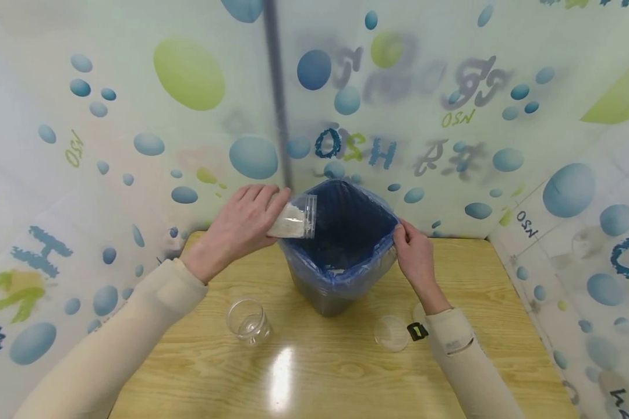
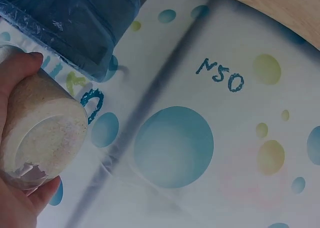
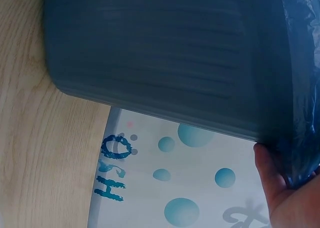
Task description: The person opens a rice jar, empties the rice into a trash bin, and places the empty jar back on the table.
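Note:
In my left hand (image 1: pixel 251 218) I grip a clear plastic jar (image 1: pixel 295 217) of white powder, tipped on its side with its mouth over the bin's opening. The left wrist view shows the base of the jar (image 2: pixel 47 138) and my fingers around it. My right hand (image 1: pixel 415 250) pinches the right rim of a grey trash bin (image 1: pixel 322 297). A blue bag (image 1: pixel 346 282) lines the bin and folds over its rim. A little white shows low inside the bag. In the right wrist view the bin's ribbed side (image 3: pixel 160 53) appears, with my thumb at its rim.
An open, clear glass container (image 1: pixel 248 323) stands on the wooden table (image 1: pixel 314 372), left of the bin. A clear round lid (image 1: pixel 391 333) lies to the right, beside a small black item (image 1: pixel 417 331) near my right cuff. A patterned curtain (image 1: pixel 215 139) surrounds the table.

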{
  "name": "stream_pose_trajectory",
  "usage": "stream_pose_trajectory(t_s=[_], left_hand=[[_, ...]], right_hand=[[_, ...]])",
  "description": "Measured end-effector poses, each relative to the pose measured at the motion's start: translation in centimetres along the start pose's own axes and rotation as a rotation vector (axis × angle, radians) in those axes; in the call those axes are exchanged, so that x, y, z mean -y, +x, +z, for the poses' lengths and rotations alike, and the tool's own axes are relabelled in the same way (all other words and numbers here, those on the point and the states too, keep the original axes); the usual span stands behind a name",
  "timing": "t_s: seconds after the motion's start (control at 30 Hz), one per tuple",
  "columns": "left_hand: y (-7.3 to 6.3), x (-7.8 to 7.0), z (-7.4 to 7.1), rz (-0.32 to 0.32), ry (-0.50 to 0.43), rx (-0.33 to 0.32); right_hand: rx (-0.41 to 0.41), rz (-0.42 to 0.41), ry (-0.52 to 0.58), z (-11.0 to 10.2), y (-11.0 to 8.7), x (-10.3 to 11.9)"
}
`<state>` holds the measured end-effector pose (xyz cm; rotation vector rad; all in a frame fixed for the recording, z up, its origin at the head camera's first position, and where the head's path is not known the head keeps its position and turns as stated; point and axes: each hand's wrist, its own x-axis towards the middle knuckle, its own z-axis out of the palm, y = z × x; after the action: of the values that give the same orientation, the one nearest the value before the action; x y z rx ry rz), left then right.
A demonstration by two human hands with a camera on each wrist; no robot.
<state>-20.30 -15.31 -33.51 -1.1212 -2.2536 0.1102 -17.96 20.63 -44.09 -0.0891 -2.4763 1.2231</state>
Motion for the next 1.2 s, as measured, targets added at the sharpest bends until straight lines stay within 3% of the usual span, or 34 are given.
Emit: stream_pose_trajectory(t_s=[0.63,1.2], left_hand=[[0.60,0.15,-0.35,0.037,0.079,0.089],[0.76,0.32,-0.62,0.033,0.055,0.081]], right_hand=[[0.010,-0.007,0.000,-0.13,-0.03,0.10],[0.025,0.000,0.015,-0.20,-0.11,0.06]])
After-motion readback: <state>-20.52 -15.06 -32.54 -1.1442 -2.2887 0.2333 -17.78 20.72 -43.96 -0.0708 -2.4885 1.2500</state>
